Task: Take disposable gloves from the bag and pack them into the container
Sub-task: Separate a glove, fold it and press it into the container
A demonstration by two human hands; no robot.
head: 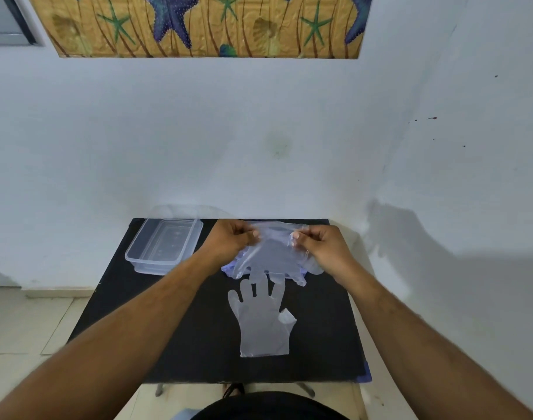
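Note:
A clear disposable glove (pixel 272 256) hangs between my two hands above the far part of the black table (pixel 174 338), fingers pointing down. My left hand (pixel 231 237) pinches its cuff on the left and my right hand (pixel 322 245) pinches it on the right. Under it lies the bag of gloves (pixel 228 268), mostly hidden, with a bluish edge showing. A second clear glove (pixel 263 322) lies flat on the table, fingers pointing away from me. The clear plastic container (pixel 165 245) stands open at the table's far left corner, and it looks empty.
The table stands against a white wall (pixel 259 131). Its clear lid (pixel 180 212) leans behind the container at the wall. Tiled floor (pixel 25 322) lies to the left, and my lap in dark clothing (pixel 268 407) is at the near edge.

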